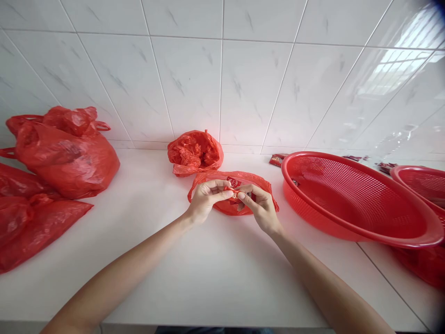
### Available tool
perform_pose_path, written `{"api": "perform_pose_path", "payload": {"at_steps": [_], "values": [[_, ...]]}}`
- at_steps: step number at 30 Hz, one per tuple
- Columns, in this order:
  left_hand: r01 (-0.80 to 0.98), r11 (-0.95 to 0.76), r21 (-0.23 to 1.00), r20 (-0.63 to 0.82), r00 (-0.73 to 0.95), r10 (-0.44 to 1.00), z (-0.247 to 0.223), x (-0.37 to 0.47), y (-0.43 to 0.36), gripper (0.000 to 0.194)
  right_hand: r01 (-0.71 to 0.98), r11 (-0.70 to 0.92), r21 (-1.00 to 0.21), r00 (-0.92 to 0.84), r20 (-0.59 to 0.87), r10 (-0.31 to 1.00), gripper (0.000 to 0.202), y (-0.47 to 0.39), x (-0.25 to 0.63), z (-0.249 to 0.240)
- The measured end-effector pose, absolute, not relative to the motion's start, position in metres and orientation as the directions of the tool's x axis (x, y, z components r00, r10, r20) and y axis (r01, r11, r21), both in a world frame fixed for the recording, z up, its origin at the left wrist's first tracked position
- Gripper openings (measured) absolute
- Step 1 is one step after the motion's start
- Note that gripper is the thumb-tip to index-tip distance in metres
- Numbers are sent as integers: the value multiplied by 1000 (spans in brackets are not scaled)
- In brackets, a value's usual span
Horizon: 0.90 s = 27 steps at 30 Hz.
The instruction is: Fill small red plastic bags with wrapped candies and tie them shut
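Observation:
My left hand (205,197) and my right hand (259,202) meet at the middle of the counter. Between their thumbs and fingertips they pinch a small red-orange piece (235,194) with pale marks. Whether it is a small packet or part of a bag, I cannot tell. Just behind and below the fingers lies a red plastic bag (269,185) with a dark red print, low and spread out. Some dark items show in it, partly hidden by my right hand. Close behind stands a crumpled red plastic bag (195,153), its top bunched.
Full red plastic bags (69,157) crowd the left side. To the right stands a large red mesh basket (347,236), with another red basket (417,174) beyond it. Small red packets (277,160) lie by the tiled wall (187,88). The white counter (208,283) ends near my body.

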<state>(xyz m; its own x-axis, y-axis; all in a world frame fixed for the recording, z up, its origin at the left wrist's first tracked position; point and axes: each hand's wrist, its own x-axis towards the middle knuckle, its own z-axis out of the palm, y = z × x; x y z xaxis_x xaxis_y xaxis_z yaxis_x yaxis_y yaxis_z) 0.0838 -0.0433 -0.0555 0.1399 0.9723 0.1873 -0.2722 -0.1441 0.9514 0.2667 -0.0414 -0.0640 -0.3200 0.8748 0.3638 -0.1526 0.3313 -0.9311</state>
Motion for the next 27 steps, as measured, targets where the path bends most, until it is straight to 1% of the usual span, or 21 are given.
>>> {"api": "perform_pose_path", "payload": {"at_steps": [3, 5, 8, 12, 16, 22, 27], "values": [[-351, -108, 930, 152, 102, 983, -54, 87, -45, 23, -163, 326, -931, -309, 362, 880, 19, -42, 265, -63], [-374, -95, 923, 129, 66, 989, -52, 89, -46, 24, -167, 319, -933, -298, 357, 886, 20, -42, 265, -63], [-348, -107, 931, 125, 28, 992, -51, 90, -48, 26, -167, 297, -940, -293, 334, 896, 23, -41, 265, -65], [-286, -162, 944, 157, -40, 987, -48, 90, -50, 26, -175, 239, -955, -329, 286, 900, 24, -42, 266, -66], [-251, -183, 950, 169, -79, 983, -45, 90, -51, 25, -202, 218, -955, -371, 281, 885, 24, -43, 264, -66], [-297, -152, 943, 135, -77, 988, -45, 91, -50, 25, -218, 205, -954, -366, 274, 889, 24, -44, 263, -66], [-255, -179, 950, 168, -63, 984, -43, 88, -49, 23, -265, 187, -946, -380, 280, 882, 23, -45, 262, -62]]}}
